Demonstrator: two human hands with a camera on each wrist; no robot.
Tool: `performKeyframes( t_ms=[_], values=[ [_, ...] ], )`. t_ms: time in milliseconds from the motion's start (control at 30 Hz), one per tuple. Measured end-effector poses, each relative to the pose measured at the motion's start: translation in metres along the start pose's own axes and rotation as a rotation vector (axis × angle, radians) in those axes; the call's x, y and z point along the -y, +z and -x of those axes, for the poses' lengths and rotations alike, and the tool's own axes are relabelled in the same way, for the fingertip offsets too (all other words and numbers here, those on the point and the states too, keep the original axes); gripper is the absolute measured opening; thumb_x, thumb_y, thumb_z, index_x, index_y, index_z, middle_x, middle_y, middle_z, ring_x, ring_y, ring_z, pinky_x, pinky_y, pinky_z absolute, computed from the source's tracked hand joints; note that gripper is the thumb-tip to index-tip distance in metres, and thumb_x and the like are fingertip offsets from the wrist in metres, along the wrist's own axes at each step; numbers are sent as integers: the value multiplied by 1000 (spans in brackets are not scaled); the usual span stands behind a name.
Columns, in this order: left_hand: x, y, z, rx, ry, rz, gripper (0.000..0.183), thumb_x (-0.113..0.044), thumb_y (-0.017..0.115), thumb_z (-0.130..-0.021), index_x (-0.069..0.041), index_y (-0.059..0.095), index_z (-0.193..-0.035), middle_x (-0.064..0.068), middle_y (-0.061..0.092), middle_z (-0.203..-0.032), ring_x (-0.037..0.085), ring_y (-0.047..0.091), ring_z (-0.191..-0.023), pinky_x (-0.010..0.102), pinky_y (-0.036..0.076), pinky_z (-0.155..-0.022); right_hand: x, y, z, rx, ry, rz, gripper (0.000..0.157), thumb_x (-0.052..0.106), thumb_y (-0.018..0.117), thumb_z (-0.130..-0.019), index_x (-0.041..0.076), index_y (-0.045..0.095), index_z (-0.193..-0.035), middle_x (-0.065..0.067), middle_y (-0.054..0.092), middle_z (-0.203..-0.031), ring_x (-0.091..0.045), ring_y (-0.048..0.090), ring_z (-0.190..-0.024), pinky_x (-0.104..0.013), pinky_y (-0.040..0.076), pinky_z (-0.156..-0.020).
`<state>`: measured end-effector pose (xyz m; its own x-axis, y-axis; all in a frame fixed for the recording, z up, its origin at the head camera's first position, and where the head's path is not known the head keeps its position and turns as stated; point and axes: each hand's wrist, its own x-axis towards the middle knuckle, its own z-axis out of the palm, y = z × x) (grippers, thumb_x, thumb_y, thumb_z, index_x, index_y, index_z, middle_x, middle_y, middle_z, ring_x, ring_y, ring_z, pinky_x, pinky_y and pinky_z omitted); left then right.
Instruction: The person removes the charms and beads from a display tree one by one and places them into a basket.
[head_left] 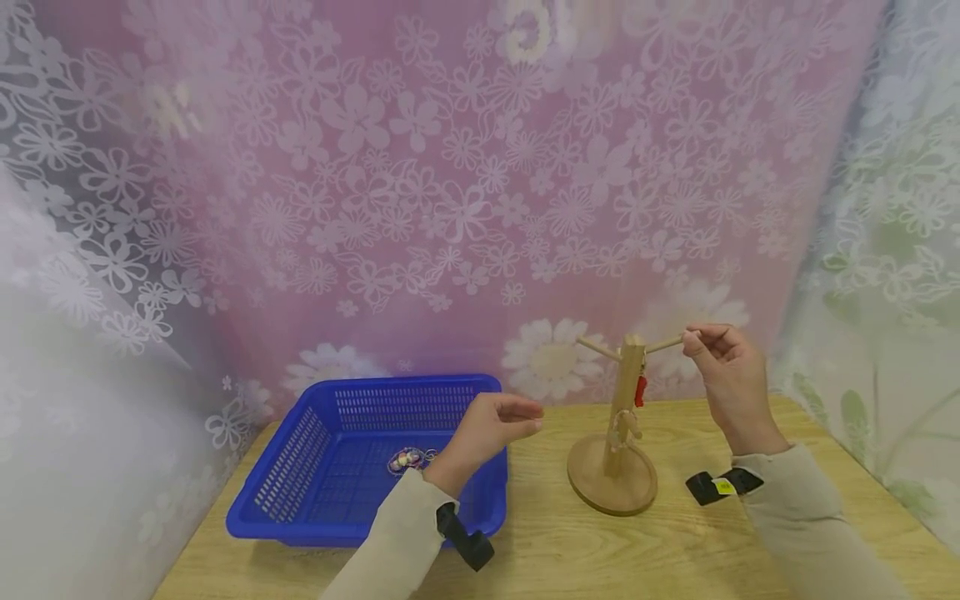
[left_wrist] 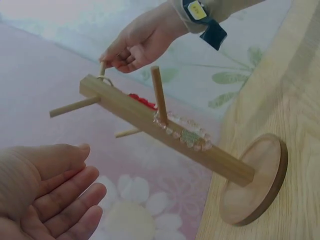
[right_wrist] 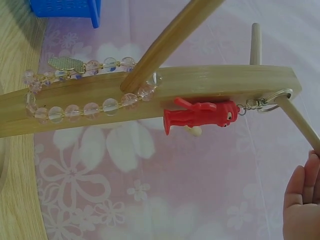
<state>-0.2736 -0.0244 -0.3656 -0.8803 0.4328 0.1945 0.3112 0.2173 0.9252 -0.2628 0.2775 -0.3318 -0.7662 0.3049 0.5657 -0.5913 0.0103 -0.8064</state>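
Observation:
A wooden stand point(head_left: 628, 379) with several pegs and a round base is upright on the table. My right hand point(head_left: 735, 379) pinches the tip of its upper right peg point(right_wrist: 300, 120) between thumb and fingers. From that peg, near the post, a red figure keychain point(right_wrist: 205, 114) hangs by its metal ring. A bracelet of clear pink beads point(right_wrist: 91, 110) with a glittery plate loops over a lower peg point(left_wrist: 159, 95). My left hand point(head_left: 487, 429), fingers loosely extended and holding nothing, is left of the stand, over the basket's right side.
The blue plastic basket point(head_left: 240, 518) stands at the left of the wood-grain table point(head_left: 540, 533). A small heap of beaded jewellery point(head_left: 407, 459) lies inside it, partly behind my left forearm. A pink floral curtain point(head_left: 450, 208) hangs behind the table.

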Motion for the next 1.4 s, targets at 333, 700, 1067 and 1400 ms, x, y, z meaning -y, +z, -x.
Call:
performKeyframes(
  t_ms=[333, 700, 1067, 1400],
  values=[
    [-9, 35, -8, -40, -6, 39, 22, -7, 72, -82, -4, 72, -104, 9, 71, -101, 16, 68, -88, 25, 53, -76, -1, 1, 1, -19, -5, -9, 8, 3, 62, -90, 2, 64, -98, 3, 61, -85, -5, 59, -73, -11, 47, -75],
    [-6, 68, -14, -77, 12, 94, 21, -2, 72, -80, -2, 72, -101, 10, 71, -98, 12, 67, -83, 20, 52, -70, -4, 4, 0, -42, 1, -15, 14, 5, 62, -90, -3, 62, -100, 2, 60, -85, -6, 59, -74, -13, 47, -78],
    [-2, 86, -10, -117, -63, 161, 24, -6, 73, -81, -6, 71, -105, 4, 70, -100, 11, 66, -86, 25, 53, -75, -5, 6, 1, -63, 2, -74, 11, 2, 61, -89, -4, 61, -99, 1, 60, -84, -7, 59, -73, -13, 48, -77],
    [3, 104, -9, -186, -43, 203, 26, 2, 72, -78, -2, 71, -104, 8, 71, -97, 10, 66, -82, 22, 53, -73, -4, 8, 1, -78, 8, -92, 7, 0, 60, -89, 1, 63, -95, 0, 60, -84, -7, 59, -73, -13, 48, -77]
  ],
)
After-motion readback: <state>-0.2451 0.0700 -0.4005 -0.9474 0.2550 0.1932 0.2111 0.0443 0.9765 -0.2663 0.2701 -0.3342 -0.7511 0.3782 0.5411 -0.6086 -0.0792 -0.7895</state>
